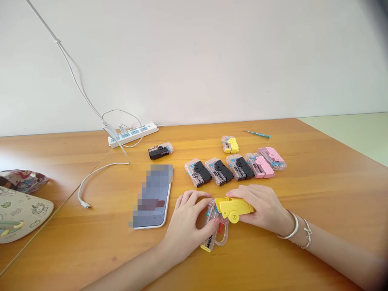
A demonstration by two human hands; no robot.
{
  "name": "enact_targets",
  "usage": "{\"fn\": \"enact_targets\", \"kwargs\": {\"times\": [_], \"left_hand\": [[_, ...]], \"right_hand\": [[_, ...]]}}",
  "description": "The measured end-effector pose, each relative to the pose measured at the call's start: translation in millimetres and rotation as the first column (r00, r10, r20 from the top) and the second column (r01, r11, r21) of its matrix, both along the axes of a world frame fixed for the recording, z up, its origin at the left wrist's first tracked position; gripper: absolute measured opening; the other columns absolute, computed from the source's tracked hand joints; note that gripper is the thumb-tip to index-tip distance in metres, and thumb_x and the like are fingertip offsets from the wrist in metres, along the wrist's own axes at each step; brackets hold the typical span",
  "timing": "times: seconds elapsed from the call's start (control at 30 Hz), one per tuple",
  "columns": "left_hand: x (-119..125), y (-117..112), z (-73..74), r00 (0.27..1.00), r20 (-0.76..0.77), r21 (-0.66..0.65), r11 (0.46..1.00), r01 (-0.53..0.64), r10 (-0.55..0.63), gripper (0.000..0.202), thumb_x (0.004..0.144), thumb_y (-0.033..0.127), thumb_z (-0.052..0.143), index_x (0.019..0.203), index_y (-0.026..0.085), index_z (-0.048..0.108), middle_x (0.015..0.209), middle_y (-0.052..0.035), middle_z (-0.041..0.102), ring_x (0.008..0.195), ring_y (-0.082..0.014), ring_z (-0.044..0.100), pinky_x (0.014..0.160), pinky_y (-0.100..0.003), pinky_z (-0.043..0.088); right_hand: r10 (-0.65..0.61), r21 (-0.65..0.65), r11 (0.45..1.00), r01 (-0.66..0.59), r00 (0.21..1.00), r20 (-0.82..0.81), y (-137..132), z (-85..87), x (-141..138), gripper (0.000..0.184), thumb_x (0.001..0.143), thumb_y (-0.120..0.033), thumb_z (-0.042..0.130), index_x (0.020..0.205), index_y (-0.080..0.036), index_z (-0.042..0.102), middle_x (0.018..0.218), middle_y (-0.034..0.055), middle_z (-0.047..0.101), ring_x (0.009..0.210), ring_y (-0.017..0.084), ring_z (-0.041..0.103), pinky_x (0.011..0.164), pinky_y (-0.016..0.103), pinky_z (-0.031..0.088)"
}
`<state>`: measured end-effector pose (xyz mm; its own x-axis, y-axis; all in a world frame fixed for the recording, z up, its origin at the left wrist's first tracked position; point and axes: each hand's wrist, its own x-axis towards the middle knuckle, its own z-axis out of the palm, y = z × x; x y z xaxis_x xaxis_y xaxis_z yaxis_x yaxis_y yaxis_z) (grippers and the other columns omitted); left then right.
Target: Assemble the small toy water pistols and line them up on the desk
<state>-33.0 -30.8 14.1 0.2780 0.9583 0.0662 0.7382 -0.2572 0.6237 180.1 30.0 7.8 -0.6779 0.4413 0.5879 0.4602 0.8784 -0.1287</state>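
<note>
A toy water gun [232, 210] with a yellow shell and a clear body marked "WATER" is between my hands, unfolded at an angle. My left hand [186, 226] grips the clear body, its thumb across the front and its fingers behind. My right hand [262, 208] is closed around the yellow shell, which has a round disc on its side. A red trigger and a clear looped guard show below. Just beyond lie folded toy guns: several black ones [220, 171], two pink ones [263, 166] and one yellow one [230, 144].
A smartphone [154, 198], its screen blurred, lies left of my left hand. Behind it are a single black toy gun [160, 150] and a white power strip [133, 135] with cables. A teal screwdriver [257, 134] lies far right. A patterned item [24, 214] sits at the left edge.
</note>
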Motion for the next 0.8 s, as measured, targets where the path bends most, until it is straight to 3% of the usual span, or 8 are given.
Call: {"fn": "enact_targets", "kwargs": {"times": [0.13,0.3,0.43,0.53,0.67,0.8], "left_hand": [[-1.1,1.1,-1.9,1.0,-0.015,-0.007,1.0,0.015,-0.015,0.028,0.082,0.028,0.056,0.109,0.027,0.062,0.123,-0.0022,0.057,0.117,-0.027,0.042,0.1,-0.044,0.034],[-3.4,0.5,-7.0,0.996,0.084,0.027,1.0,0.009,-0.011,0.049,0.082,0.022,0.055,0.13,0.028,0.046,0.123,-0.0039,0.058,0.12,-0.0259,0.04,0.1,-0.043,0.035],[-4.9,-0.8,-5.3,0.985,0.168,0.088,0.995,0.035,-0.05,0.033,0.086,0.015,0.046,0.114,0.03,0.056,0.115,0.0002,0.064,0.119,-0.0225,0.042,0.099,-0.039,0.035],[-4.4,-2.8,-1.3,0.973,0.213,0.148,0.987,0.055,-0.086,0.02,0.087,0.019,0.046,0.101,0.027,0.058,0.11,0.0011,0.068,0.112,-0.0216,0.048,0.096,-0.036,0.034],[-0.3,-6.1,6.6,0.956,0.25,0.225,0.97,0.096,-0.153,0.015,0.089,0.022,0.041,0.089,0.025,0.056,0.103,0.0015,0.07,0.096,-0.0192,0.058,0.094,-0.037,0.03],[5.1,-4.5,13.4,0.981,0.145,0.229,0.969,0.096,-0.131,0.005,0.08,0.025,0.056,0.076,0.022,0.056,0.081,0.0023,0.069,0.079,-0.0184,0.06,0.092,-0.037,0.03]], "right_hand": [[0.005,-0.056,0.998,-0.004,1.0,0.017,-2.1,1.1,-2.6,0.028,0.092,-0.044,0.046,0.097,-0.02,0.059,0.078,0.0018,0.071,0.061,0.014,0.063,0.054,0.025,0.041],[-0.039,-0.126,0.991,0.041,0.999,0.018,-3.4,0.2,-5.0,0.023,0.091,-0.04,0.047,0.098,-0.019,0.055,0.08,0.0021,0.071,0.063,0.014,0.065,0.056,0.024,0.043],[-0.092,-0.131,0.987,0.095,0.995,0.029,-8.3,0.3,-6.8,0.017,0.089,-0.036,0.047,0.089,-0.019,0.051,0.07,0.0012,0.068,0.053,0.014,0.06,0.049,0.025,0.041],[-0.067,-0.104,0.992,0.067,0.998,-0.002,-13.4,3.3,-9.3,0.016,0.09,-0.034,0.047,0.081,-0.021,0.047,0.072,0.0017,0.069,0.05,0.013,0.057,0.048,0.024,0.041],[0.051,0.049,0.998,-0.049,0.997,-0.053,-16.2,10.5,-12.9,0.026,0.095,-0.031,0.042,0.071,-0.022,0.04,0.076,0.0025,0.071,0.052,0.011,0.058,0.05,0.024,0.042],[0.082,0.179,0.981,-0.075,0.996,-0.032,-14.2,19.3,-14.2,0.022,0.096,-0.026,0.041,0.075,-0.021,0.046,0.079,0.0044,0.071,0.059,0.012,0.062,0.056,0.025,0.047]]}}
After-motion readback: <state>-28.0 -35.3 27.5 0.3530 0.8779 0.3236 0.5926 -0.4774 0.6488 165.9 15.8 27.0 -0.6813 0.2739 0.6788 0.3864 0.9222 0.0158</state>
